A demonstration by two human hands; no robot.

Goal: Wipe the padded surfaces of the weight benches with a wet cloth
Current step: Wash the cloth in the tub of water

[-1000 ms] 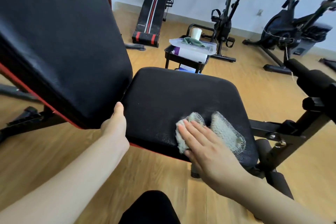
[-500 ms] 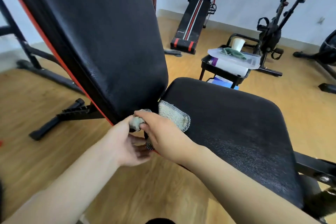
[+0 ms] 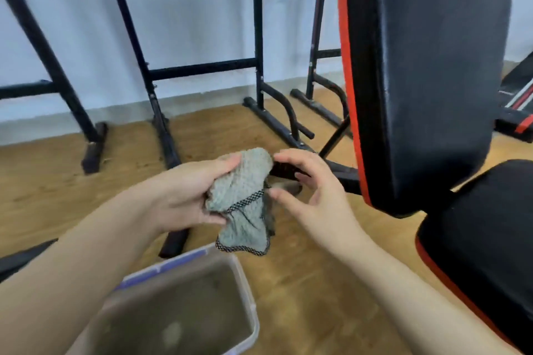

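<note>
— Hands?
— Left hand [image 3: 184,196] grips the bunched grey cloth [image 3: 242,190]; right hand [image 3: 314,202] loose, fingers spread, just beside it.
— Cloth since last look?
— Off the seat pad [image 3: 487,239] now. Hangs above the tub of murky water [image 3: 248,291], left of the backrest [image 3: 418,81].

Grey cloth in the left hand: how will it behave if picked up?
Likely floppy: the cloth bunches inside the grip of the left hand, and its trimmed end droops freely. Probably light, since one hand carries it. Its looped texture suggests it is not slippery.

Tub [image 3: 250,305], perhaps of water, on floor [image 3: 52,181]
</note>
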